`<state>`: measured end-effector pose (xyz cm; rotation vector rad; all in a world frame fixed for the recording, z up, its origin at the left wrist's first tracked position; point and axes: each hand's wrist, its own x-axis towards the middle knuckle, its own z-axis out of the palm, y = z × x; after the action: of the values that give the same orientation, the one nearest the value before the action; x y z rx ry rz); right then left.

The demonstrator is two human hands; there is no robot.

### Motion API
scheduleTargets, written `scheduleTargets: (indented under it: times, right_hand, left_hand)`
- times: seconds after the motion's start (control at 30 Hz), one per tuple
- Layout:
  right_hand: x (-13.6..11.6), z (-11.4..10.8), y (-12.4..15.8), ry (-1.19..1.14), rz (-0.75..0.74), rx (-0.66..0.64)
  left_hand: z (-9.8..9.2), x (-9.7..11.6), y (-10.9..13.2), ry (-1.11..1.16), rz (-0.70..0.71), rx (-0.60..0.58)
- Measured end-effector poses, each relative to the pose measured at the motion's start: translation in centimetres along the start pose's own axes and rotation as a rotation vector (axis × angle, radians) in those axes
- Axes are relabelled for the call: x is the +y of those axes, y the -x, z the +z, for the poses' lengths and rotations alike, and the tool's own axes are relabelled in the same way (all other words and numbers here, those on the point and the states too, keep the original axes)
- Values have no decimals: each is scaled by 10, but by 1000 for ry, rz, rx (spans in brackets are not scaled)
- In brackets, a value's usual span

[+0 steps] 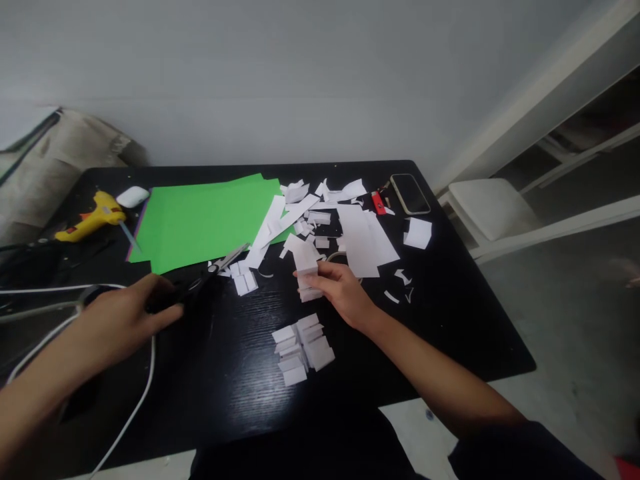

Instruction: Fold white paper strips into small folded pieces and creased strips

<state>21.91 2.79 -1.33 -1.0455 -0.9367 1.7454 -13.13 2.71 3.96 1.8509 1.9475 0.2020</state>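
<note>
My left hand (pixel 125 320) lies on the black handles of a pair of scissors (pixel 213 269) whose blades rest on the table pointing toward the green paper (pixel 200 220); its fingers curl over the handles. My right hand (pixel 340 290) is closed on a folded strip of white paper (pixel 306 267) near the middle of the table. A small pile of cut white paper pieces (pixel 303 347) lies just in front of that hand. More white strips and scraps (pixel 360 237) are scattered behind it.
The black table (pixel 450 313) also holds a yellow glue gun (pixel 90 217), a white case (pixel 133 196), a phone (pixel 410 193), a red lighter (pixel 379 203) and white cables (pixel 135 400) at the left. A white stool (pixel 493 207) stands to the right.
</note>
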Motion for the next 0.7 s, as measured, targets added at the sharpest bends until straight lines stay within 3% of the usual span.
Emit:
scheduleTargets:
  times: [0.17, 0.33, 0.4, 0.6, 0.7]
  right_hand:
    - [0, 2, 2, -31, 13, -21]
    - [-3, 7, 5, -37, -8, -11]
    - [-4, 8, 6, -17, -15, 1]
    - [-8, 7, 8, 147, -79, 33]
    - [-10, 8, 9, 158, -117, 43]
  left_hand:
    - [-5, 0, 13, 232, 35, -150]
    - [3, 22, 21, 298, 123, -193]
    - [6, 31, 23, 302, 137, -269]
    - [10, 43, 33, 232, 3, -212]
    - [8, 49, 36, 224, 53, -210]
